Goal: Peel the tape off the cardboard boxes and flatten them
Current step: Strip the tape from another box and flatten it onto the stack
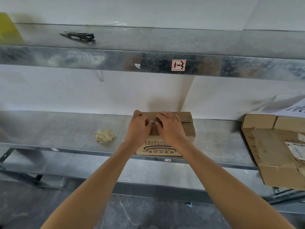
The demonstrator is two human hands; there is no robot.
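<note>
Our left grip (139, 128) and right grip (170, 126) curl fingers onto the brown rectangular cardboard box (158, 150); whether pinching, we cannot tell.

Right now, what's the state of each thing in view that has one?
small box: closed, upright on shelf, not flattened.
left hand: on box top, fingers curled at seam; pinch unclear.
right hand: on box top, fingertips at seam; pinch unclear.
tape wad: crumpled, loose on shelf left of box.
flattened cardboard: lying flat at right, overhanging shelf edge.

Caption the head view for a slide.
Left hand and right hand work at the top seam of a box on a shelf.
</note>
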